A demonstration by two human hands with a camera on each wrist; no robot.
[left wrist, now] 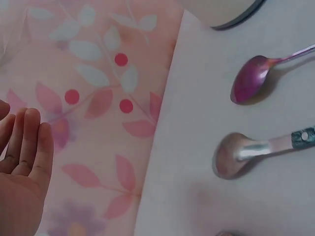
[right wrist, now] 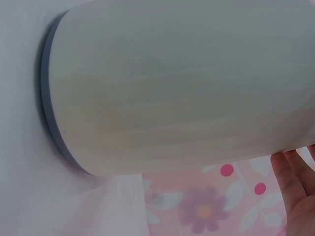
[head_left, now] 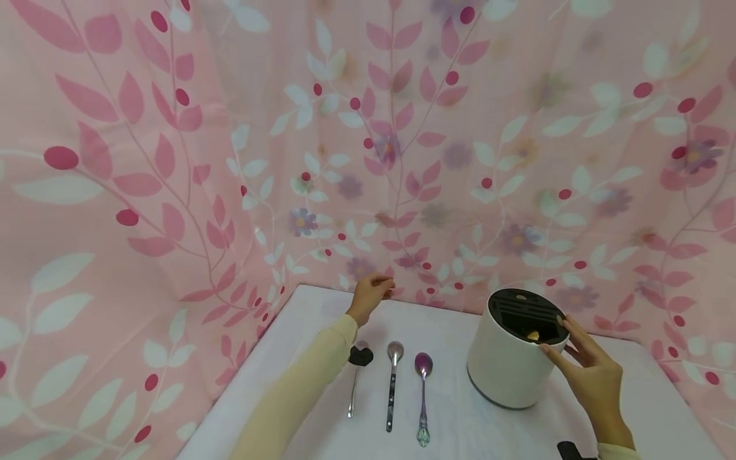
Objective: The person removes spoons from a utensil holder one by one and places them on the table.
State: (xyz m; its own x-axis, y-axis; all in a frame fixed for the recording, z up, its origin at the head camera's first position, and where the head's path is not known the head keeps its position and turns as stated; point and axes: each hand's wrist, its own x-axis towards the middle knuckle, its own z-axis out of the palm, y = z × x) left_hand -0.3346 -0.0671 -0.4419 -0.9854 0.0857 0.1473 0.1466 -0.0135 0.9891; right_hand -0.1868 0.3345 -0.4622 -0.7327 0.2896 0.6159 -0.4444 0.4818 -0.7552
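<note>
My right hand (head_left: 592,370) holds the upper side of a white utensil holder (head_left: 506,370), thumb and fingers spread at its black slotted top (head_left: 520,306). The right wrist view shows fingertips against the holder's pale wall (right wrist: 172,88). Something small and gold-coloured (head_left: 533,335) shows in the top's opening. My left hand (head_left: 370,297) is raised over the table's far edge, fingers loosely bent and holding nothing. Nearest to it lie a spoon with a dark, riveted handle (head_left: 391,390), a purple spoon (head_left: 423,367) and a thin silver-handled utensil with a black, heart-like head (head_left: 361,356).
The utensils lie side by side on a white-covered table (head_left: 448,409), left of the holder. A black object (head_left: 569,450) shows by the right wrist at the bottom edge. Pink floral cloth (head_left: 402,160) hangs behind and along the sides.
</note>
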